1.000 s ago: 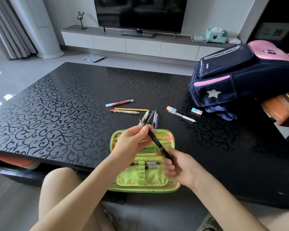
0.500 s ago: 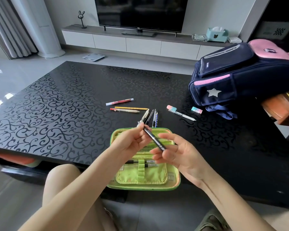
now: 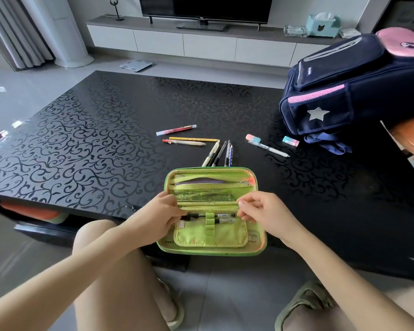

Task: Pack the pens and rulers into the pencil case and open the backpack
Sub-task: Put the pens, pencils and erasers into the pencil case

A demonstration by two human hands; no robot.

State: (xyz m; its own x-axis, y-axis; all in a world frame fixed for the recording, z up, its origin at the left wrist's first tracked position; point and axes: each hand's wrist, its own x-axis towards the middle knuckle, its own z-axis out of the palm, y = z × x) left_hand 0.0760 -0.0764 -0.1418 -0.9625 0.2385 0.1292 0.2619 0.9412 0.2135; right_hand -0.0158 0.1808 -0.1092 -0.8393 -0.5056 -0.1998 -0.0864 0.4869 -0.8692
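Loose pens [image 3: 219,152] behind pencil case [image 3: 257,237] (backpack [image 3: 339,91] far right)

Black scroll-patterned table [image 3: 86,149], white TV cabinet [image 3: 208,45], grey floor tiles [image 3: 17,91]

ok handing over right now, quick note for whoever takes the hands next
Left hand pinches the left end of a black pen in the case loop.
Right hand is curled at the pen's other end; grip unclear.
Done: two black pens in the loop.
Left: loose pens on the table; no ruler plainly visible; backpack shut.
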